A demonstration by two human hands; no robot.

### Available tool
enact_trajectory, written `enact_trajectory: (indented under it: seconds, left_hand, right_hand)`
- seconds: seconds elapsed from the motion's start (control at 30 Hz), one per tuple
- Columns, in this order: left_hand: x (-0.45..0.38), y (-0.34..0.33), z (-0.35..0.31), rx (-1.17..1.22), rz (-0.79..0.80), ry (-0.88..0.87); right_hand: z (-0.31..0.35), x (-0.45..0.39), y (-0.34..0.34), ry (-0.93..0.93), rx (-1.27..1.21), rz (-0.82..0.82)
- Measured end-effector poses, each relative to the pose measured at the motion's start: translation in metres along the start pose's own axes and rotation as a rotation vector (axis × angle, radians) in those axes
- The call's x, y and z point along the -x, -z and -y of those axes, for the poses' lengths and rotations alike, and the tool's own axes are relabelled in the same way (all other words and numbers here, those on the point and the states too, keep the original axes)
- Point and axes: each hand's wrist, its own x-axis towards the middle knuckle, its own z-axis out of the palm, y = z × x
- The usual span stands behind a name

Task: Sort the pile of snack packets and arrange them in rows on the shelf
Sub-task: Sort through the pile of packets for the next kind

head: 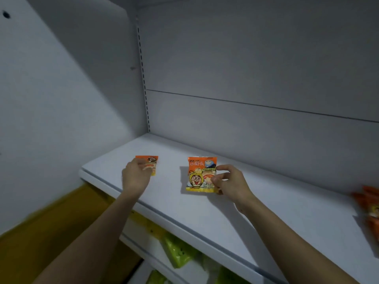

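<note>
Two packets on shelf (266, 218) | left hand (136, 177) grips packet (150, 161) near shelf's left end | right hand (230, 182) pinches upright packet (200, 175) mid-shelf | advice: line both up level, faces forward, even gap | pile (369, 210) at shelf's right end

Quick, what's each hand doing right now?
Left hand: grips the left packet on the shelf.
Right hand: pinches the right packet.
</note>
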Motion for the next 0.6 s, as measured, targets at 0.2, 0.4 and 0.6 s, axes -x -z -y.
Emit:
enact_trajectory:
  seconds: [0.2, 0.4, 0.6]
  left_hand:
    - [-0.047, 0.01, 0.024, -0.521, 0.071, 0.093]
    - [-0.063, -0.012, 0.014, -0.152, 0.121, -0.007]
    - [-0.009, -0.051, -0.062, 0.589, 0.455, -0.088]
  right_hand:
    - [0.003, -0.018, -0.036, -0.023, 0.045, -0.006]
    - [0.003, -0.025, -0.034, -0.031, 0.031, -0.074]
    - [0.0, -0.015, 0.014, 0.013, -0.103, -0.242]
